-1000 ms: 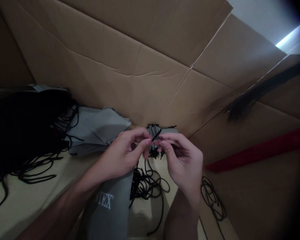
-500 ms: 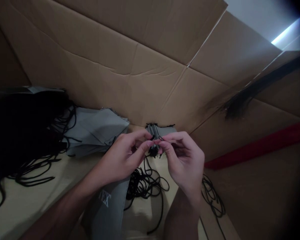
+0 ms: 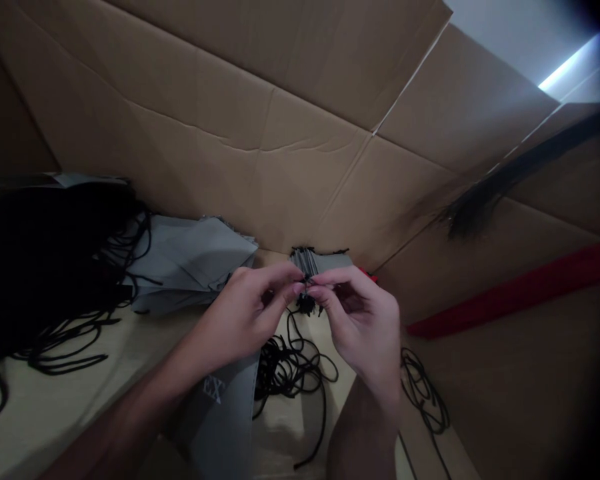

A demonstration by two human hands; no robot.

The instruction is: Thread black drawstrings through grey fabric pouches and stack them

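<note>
My left hand (image 3: 253,307) is closed in a pinch, thumb against forefinger, on the end of a black cord (image 3: 307,278). Facing it, my right hand (image 3: 363,317) pinches a small thin piece that its fingertips mostly hide. The fingertips of both hands nearly meet. Right behind them stands a bundle of grey pieces (image 3: 303,259) with black cord ends. Under my left forearm hangs a grey fabric piece (image 3: 225,413) with pale lettering, partly covered by the arm. Between my forearms lies a tangle of black cord (image 3: 290,367) on the pale surface.
A big heap of black cords (image 3: 55,260) lies at the left, beside stacked grey fabric pieces (image 3: 185,253). Cardboard walls (image 3: 260,180) rise behind and to the right. Another loose cord (image 3: 425,393) lies at the right, below a red strip (image 3: 510,293).
My right hand has moved slightly left, bringing its fingertips against those of my left hand. A small red thing now shows behind the right hand.
</note>
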